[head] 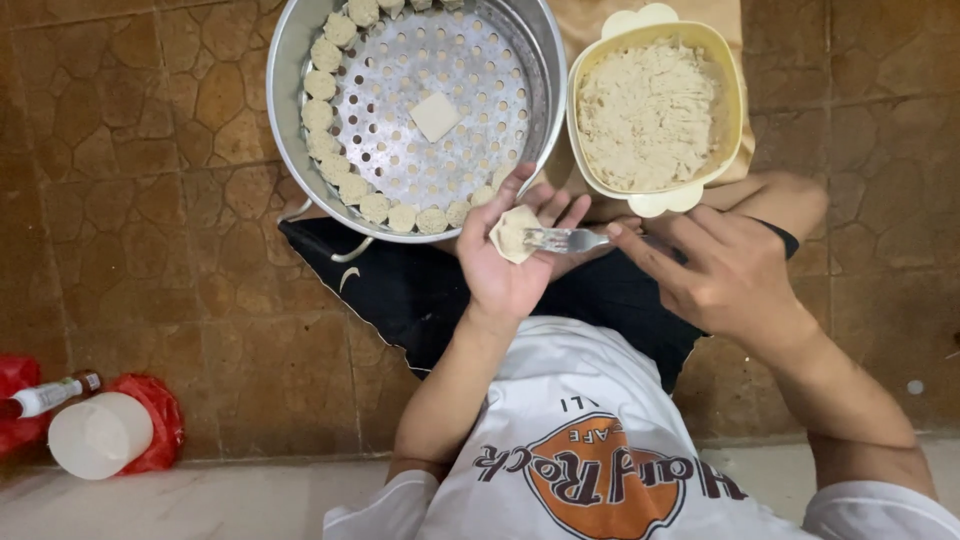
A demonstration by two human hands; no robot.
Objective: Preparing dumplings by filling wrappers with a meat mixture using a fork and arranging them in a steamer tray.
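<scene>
The left hand (515, 265) is open with the palm up, the fingers a little curled, and it cradles a small round dumpling wrapper (515, 233) on the fingertips. The right hand (725, 275) pinches the handle of a metal fork (562, 239) between thumb and fingers; the tines of the fork lie on the wrapper, at 3 o'clock of it. Both hands are above the person's lap, over black shorts (400, 285).

At 11 o'clock from the left hand stands a round metal steamer tray (440, 90) with holes, and finished dumplings (320, 115) are lined along its rim from 9 to 5 o'clock. A small square wrapper (436, 116) lies flat near the middle of the tray. At 1 o'clock from the hands, just beside the tray, is a pale yellow bowl (735, 110) full of minced filling (648, 115). Far away at 8 o'clock, on the brown tiled floor (150, 200), a white cup (98, 435) lies on a red bag (160, 420) near a small bottle (45, 396)
</scene>
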